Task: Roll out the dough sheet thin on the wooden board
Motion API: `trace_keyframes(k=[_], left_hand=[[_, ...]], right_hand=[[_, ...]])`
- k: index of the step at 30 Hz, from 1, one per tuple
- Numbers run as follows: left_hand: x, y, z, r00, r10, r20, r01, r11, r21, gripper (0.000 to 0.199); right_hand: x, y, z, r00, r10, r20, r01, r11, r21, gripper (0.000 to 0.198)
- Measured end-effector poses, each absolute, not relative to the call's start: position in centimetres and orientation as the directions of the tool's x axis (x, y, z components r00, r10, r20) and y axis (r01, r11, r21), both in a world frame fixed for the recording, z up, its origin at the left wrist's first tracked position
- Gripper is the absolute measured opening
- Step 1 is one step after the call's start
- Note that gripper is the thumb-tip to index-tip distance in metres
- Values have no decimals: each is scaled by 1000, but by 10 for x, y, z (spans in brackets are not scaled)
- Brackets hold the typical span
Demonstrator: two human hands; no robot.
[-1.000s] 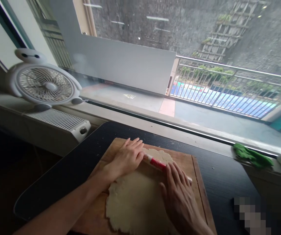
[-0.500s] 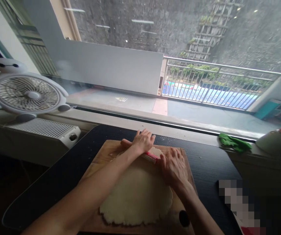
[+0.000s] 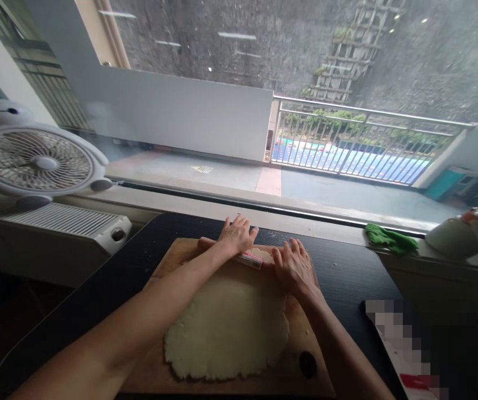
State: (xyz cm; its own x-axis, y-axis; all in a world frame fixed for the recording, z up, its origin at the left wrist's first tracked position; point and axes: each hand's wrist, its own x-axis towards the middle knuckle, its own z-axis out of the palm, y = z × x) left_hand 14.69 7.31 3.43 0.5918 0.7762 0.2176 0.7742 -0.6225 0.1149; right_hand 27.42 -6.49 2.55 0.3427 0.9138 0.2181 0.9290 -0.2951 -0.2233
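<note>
A wooden rolling pin [image 3: 250,259] with a red-and-white label lies across the far part of a large flat sheet of pale dough [image 3: 226,325]. The dough has a ragged edge and rests on a wooden cutting board [image 3: 295,347] with a dark oval hole. My left hand [image 3: 238,236] presses on the pin's left part, fingers stretched forward over it. On its right end lies my right hand [image 3: 295,265], palm down with fingers extended. Both palms bear on the pin without wrapping round it. My left forearm hides part of the dough and board.
The board lies on a black table [image 3: 347,283]. A white fan [image 3: 43,161] stands at the left. Green cloth [image 3: 391,240] and a pale rounded container [image 3: 451,239] sit on the windowsill at right. A blurred, pixelated object [image 3: 397,339] lies at the table's right edge.
Both hands have shifted slightly forward with the rolling pin, which has turned so more of its label shows. The fingers are straighter. The whole view has drifted a little.
</note>
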Motion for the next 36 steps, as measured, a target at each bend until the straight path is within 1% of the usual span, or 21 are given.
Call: trace_keyframes(k=[2,5,7,8,10,13,15,16,18,21,23,25,28,31,33,36], left_hand=[[134,62,33,636,735,235,734,-671,111,51],[91,25,25,748,610,263,613,-786,78,50],[71,6,22,783,558,274,567,-822,53,52],[67,4,23,785,553,280,564,-824,45,54],[76,14,25,769,566,297,583,-812,39,53],[107,52,32,695,644,321,663,-746,61,50],[121,69,36,632,710,311,723,-685,93,49],[122,70,36,614,732,296,740,-664,106,49],[110,58,31,641,720,266,722,-683,111,49],[80,21,21,744,613,264,615,-784,85,50],[71,10,18,763,581,283,587,-807,72,52],[79,21,21,734,614,291,622,-779,78,51],[106,64,29,644,727,239,724,-680,116,49],[118,86,35,578,802,152,789,-596,149,49],[108,73,33,612,779,140,763,-627,156,48],[85,35,23,718,663,214,650,-748,134,47]], right_hand=[[265,-82,24,290,926,241,944,-237,-229,51],[245,-125,16,104,949,296,975,-39,-218,48],[239,-137,14,39,952,303,975,30,-218,47],[240,-134,15,45,952,302,975,24,-220,45],[249,-107,18,122,950,288,972,-57,-227,44],[268,-50,26,285,934,216,942,-230,-246,47],[275,-29,31,340,924,174,922,-291,-255,49],[275,-28,32,344,924,165,920,-297,-254,50],[269,-46,28,289,939,184,941,-243,-235,50],[257,-88,20,111,965,238,979,-64,-195,46],[255,-96,19,56,965,256,983,-8,-183,43],[261,-75,22,114,966,230,977,-68,-201,42],[275,-18,29,228,957,178,955,-184,-231,46],[282,8,33,237,953,189,955,-193,-226,49],[278,-9,29,206,960,191,963,-163,-216,47],[269,-53,18,80,972,219,983,-41,-178,42]])
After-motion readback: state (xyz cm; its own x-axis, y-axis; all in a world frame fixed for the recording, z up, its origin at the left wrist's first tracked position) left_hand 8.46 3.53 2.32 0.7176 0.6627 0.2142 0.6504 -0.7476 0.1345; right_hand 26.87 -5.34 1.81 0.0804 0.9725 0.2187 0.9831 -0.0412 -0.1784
